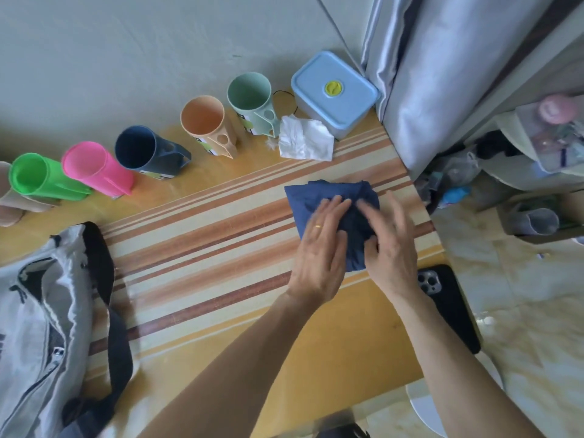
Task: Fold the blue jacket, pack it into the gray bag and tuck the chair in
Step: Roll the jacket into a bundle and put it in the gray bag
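The blue jacket [311, 196] lies folded into a small bundle on the striped table [205, 235], near its right edge. My left hand [322, 248], with a gold ring, rests flat on the bundle's left part, fingers spread. My right hand [388, 238] presses and pinches the cloth on the bundle's right side; its fingers are blurred. The gray bag [34, 314] with dark straps lies open at the table's near left corner. Part of a white chair [426, 409] shows at the bottom right, beside the table.
A row of cups stands along the wall: green [41, 178], pink [94, 169], navy [148, 153], peach [208, 124] and mint [252, 99]. A crumpled tissue [305, 139] and a blue lidded box [335, 90] sit beyond the jacket. A black phone [448, 305] lies at the right edge. A curtain [442, 74] hangs right.
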A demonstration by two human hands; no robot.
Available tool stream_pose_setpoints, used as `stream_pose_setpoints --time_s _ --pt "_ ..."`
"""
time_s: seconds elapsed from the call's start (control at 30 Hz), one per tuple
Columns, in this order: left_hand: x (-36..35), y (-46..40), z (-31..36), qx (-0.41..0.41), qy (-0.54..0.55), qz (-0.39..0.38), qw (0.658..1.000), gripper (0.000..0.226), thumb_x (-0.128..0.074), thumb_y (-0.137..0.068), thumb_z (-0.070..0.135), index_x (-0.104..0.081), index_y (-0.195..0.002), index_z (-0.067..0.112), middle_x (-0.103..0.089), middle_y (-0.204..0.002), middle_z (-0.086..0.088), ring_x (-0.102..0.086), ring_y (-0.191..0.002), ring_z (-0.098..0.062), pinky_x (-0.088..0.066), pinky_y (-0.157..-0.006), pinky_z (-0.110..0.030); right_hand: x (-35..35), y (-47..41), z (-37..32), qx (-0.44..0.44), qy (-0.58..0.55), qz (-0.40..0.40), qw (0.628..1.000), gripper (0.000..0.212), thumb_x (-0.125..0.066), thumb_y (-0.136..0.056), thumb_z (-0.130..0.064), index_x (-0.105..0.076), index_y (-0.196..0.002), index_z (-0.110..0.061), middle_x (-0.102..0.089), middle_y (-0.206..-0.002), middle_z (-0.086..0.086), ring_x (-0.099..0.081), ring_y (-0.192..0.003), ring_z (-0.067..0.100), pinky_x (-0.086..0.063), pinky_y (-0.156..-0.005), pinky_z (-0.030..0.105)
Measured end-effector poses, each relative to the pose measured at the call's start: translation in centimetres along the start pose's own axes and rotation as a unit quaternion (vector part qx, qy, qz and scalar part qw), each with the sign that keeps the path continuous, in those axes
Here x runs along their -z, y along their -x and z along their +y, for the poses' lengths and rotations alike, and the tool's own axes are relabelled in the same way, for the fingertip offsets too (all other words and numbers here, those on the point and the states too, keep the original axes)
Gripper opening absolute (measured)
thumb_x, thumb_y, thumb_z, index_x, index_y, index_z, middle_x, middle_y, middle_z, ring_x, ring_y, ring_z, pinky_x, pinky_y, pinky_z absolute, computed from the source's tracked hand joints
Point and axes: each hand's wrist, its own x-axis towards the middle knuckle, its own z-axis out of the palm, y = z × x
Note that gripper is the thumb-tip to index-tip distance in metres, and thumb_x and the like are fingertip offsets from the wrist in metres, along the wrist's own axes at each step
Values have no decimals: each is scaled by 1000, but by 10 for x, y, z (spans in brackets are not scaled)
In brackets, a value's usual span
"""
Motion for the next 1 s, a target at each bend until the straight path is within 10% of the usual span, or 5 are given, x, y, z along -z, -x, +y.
stream_pose_setpoints --time_s 0.1,0.27,0.47,0.63,1.0 --pt "-17 9 -26 48 -239 -25 970 52 -29 -108 30 -25 -160 27 -7 -172 -5 5 -158 -23 -15 -125 -51 -13 7 23 36 92 -112 989 59 -43 -91 -5 -52 -146 -24 -33 -162 13 -39 -143 36 -46 -108 52" --pt "-27 -4 -52 81 -230 -101 965 55 -19 -107 46 -11 -161 39 10 -171 2 15 -157 -19 -7 -127 -50 -18 -14 21 -77 -16 -202 976 54 -27 -100 -49 -52 -144 -31 -22 -168 2 -12 -156 23 -22 -123 50" --pt "-19 15 -24 273 49 204 939 64 -66 -94 35 -37 -150 31 -31 -153 -4 -40 -132 -21 -42 -102 -36 -33 -12 18 -96 -104 -166 976 47 -62 -95 -33 -53 -140 -22 -24 -165 6 -15 -155 25 -23 -122 53" --pt "14 26 -11 463 410 93 781 53 -82 -78 35 -63 -124 18 -76 -113 -2 -72 -106 -24 -58 -95 -44 -16 -1 -28 -203 -274 -147 929 44 -61 -99 -23 -53 -142 -30 -49 -151 -6 -45 -139 9 -42 -114 43" --pt "210 180 -12 392 469 159 775 44 -71 -84 5 -66 -126 19 -76 -118 -9 -72 -108 -27 -56 -84 -39 -27 76 -231 -164 -445 -301 828 56 -69 -91 -30 -47 -134 -59 -51 -141 -28 -61 -119 3 -54 -91 28"
